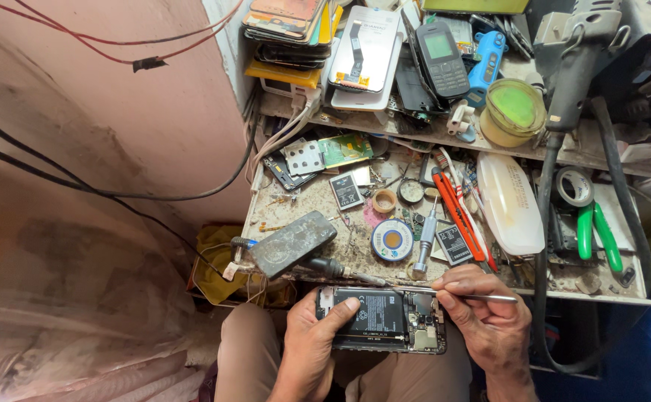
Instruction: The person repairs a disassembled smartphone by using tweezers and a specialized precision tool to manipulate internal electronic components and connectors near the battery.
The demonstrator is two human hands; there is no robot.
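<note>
**Opened phone held over the lap**

The left hand (314, 339) clasps the black opened smartphone with exposed battery and circuit board (382, 318) by its edges, below the cluttered surface (310, 201). The right hand (489, 320) pinches thin metal tweezers (474, 296) beside it. The phone looks light, rigid and fragile; the edges seem the safest hold.

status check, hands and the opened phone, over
Left hand grips opened phone over lap. Right hand holds tweezers, tips at phone's top edge. Cluttered bench just ahead, nothing blocking.
</note>
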